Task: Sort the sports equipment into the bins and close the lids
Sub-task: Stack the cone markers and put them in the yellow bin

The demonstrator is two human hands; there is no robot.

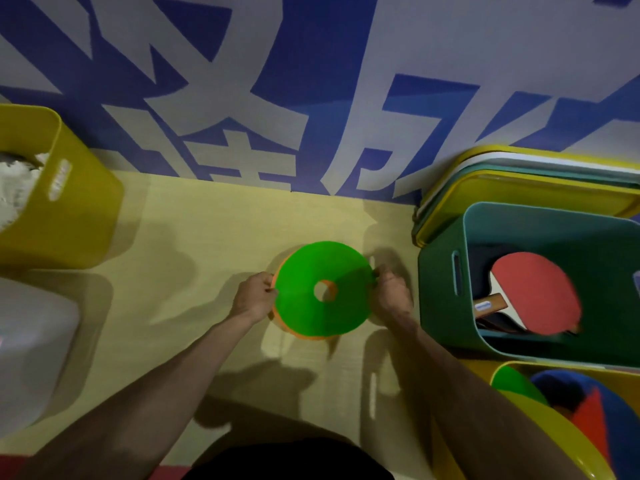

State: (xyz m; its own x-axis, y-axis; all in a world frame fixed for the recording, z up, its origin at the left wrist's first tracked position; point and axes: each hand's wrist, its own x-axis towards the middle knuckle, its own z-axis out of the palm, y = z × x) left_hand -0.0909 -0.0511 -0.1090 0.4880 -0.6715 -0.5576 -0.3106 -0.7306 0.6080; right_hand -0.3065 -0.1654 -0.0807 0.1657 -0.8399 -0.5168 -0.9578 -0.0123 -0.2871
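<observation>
Left grip (pixel 254 299) and right grip (pixel 393 294) pinched opposite edges of a green cone (pixel 304 313) stacked on orange cones (pixel 310 337), left of the green bin (pixel 440 299). The blue wall lettering (pixel 277 81) was cropped and unreadable.

No wording reads clearly.
Huge blue characters on the pale wall (pixel 311 98) are cropped, illegible; the small blue label (pixel 483 306) on the paddle handle (pixel 498 300) and the white mark (pixel 59 180) on the left yellow bin (pixel 86 223) are blurred.
</observation>
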